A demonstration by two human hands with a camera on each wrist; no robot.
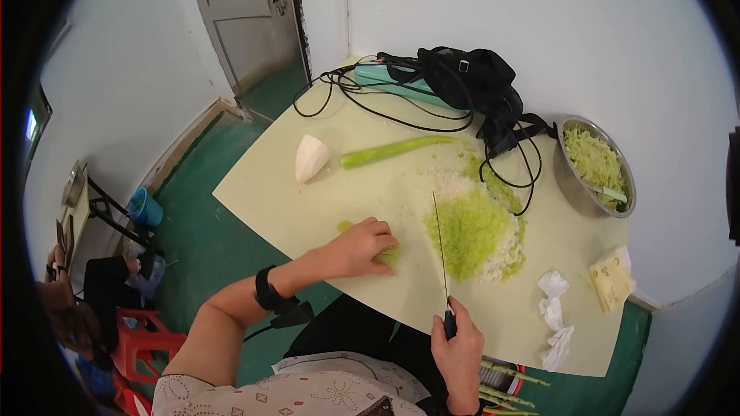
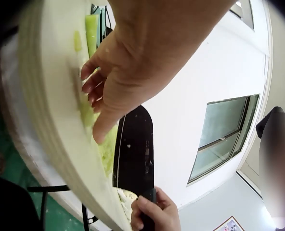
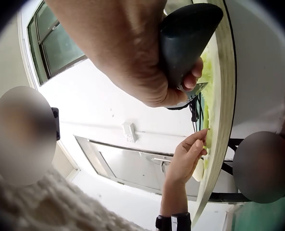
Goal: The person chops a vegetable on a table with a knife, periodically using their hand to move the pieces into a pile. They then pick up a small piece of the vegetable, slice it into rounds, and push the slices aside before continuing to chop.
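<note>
My left hand [image 1: 356,250] is low over the table near its front edge, thumb and curled fingers on either side of some thin green vegetable slices [image 1: 390,257]. One loose green slice [image 1: 344,226] lies behind that hand. In my right hand [image 1: 459,343] is the dark handle of a kitchen knife [image 2: 134,149]. Its broad dark blade stands on edge, pointing away from me, between the left hand and a heap of finely chopped green and white vegetable [image 1: 466,239]. The blade is apart from the slices in the head view.
A peeled green stem [image 1: 401,150] and a tapered white vegetable chunk [image 1: 312,158] lie farther back. Black bag [image 1: 470,77] and cables crowd the far edge. At right are a metal bowl [image 1: 566,177] of shredded vegetable, crumpled tissues [image 1: 553,310] and a tissue pack [image 1: 611,281].
</note>
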